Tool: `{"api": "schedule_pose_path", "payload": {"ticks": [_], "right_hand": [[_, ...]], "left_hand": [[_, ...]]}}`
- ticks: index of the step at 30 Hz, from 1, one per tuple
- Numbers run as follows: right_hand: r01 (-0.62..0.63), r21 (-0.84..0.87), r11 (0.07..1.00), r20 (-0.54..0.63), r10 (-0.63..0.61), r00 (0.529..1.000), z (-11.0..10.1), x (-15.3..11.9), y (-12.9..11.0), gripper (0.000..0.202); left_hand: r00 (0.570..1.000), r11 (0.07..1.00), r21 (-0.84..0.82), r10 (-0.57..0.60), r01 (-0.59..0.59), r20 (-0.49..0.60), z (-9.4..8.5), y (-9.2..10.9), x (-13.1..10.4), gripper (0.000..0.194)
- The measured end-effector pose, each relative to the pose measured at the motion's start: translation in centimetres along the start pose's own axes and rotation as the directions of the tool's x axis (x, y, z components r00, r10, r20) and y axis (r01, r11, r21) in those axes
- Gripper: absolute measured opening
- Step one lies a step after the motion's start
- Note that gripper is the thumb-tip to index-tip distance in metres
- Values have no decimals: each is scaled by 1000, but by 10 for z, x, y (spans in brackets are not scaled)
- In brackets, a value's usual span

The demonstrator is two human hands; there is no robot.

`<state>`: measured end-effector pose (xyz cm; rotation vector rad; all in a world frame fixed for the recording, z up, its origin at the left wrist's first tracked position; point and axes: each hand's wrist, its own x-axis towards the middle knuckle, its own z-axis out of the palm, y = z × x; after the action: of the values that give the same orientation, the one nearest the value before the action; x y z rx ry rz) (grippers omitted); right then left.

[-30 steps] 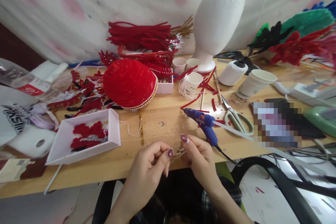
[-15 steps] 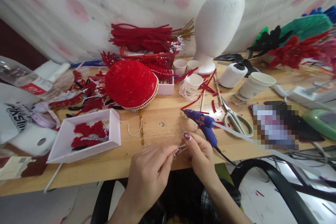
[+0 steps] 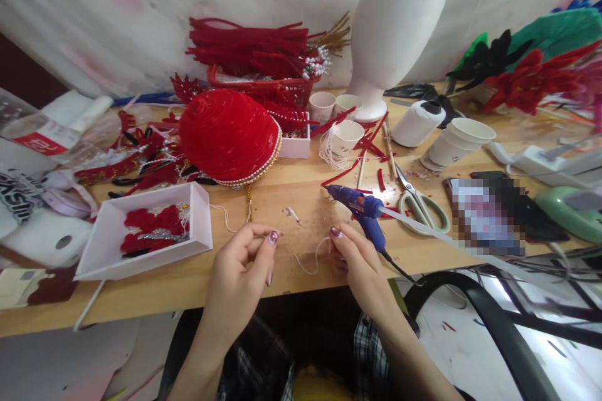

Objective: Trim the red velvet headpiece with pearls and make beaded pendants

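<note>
My right hand point(image 3: 361, 266) pinches a thin white thread point(image 3: 316, 261) between thumb and finger. The thread curves down and left in a loose loop over the table's front part. My left hand point(image 3: 244, 266) is closed in a pinch, thumb against fingertips; whatever it holds, if anything, is too small to make out. Just right of my right hand lies a blue hot glue gun point(image 3: 353, 202), with a long clear glue stick point(image 3: 414, 225) in its back. Beyond my left hand rests a red domed cap point(image 3: 223, 138) edged with pearl-like beads. A small white bit point(image 3: 295, 217) lies between the hands.
At left stands a white box point(image 3: 200, 219) with red flower pieces. Scissors point(image 3: 421, 203), a phone point(image 3: 484, 213), paper cups point(image 3: 347, 138), a thread spool point(image 3: 418, 124) and a white foam head point(image 3: 399, 25) occupy the right and back. A red basket point(image 3: 263, 88) holds red stems.
My hands have drawn apart, the left one moving left. The white thread now hangs in view from my right hand. The whole view has shifted slightly.
</note>
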<state>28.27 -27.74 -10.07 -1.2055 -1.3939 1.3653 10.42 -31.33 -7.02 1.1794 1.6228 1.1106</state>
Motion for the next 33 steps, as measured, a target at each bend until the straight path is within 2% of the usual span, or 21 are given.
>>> {"api": "schedule_pose_path", "payload": {"ticks": [2, 4, 8, 13, 15, 17, 20, 23, 28, 33], "right_hand": [[32, -68, 997, 40, -30, 999, -4, -6, -8, 36], [72, -137, 988, 96, -60, 994, -6, -11, -17, 32], [50, -172, 984, 148, -24, 989, 1, -11, -26, 28], [18, 1, 1000, 122, -18, 992, 11, 0, -15, 28], [-28, 68, 997, 101, 21, 995, 11, 2, -11, 30], [-102, 107, 989, 108, 90, 990, 9, 2, -9, 33], [-227, 194, 954, 169, 195, 966, 5, 0, -10, 39], [-315, 344, 884, 237, 243, 941, 3, -1, -9, 41], [-262, 431, 864, 153, 217, 964, 4, -1, -4, 40], [-184, 294, 938, 120, 155, 981, 6, -6, -5, 40]], "left_hand": [[989, 993, 97, 75, -63, -125, -3, 2, 4, 15], [972, 976, 176, 156, -125, -173, -4, 7, 7, 13], [952, 952, 203, 264, -231, -154, 5, 13, 2, 10], [927, 913, 202, 371, -354, -55, 29, 4, -17, 11], [938, 929, 179, 341, -325, -68, 33, 0, -21, 11], [965, 967, 118, 238, -226, -106, 33, 0, -20, 11], [989, 998, -26, 58, -62, -138, 28, 3, -13, 15], [993, 995, -104, -18, 6, -115, 27, 4, -8, 20], [998, 992, -114, -52, 48, -29, 37, -2, -11, 25], [1000, 998, -66, -22, 21, -9, 44, -8, -9, 24]]}}
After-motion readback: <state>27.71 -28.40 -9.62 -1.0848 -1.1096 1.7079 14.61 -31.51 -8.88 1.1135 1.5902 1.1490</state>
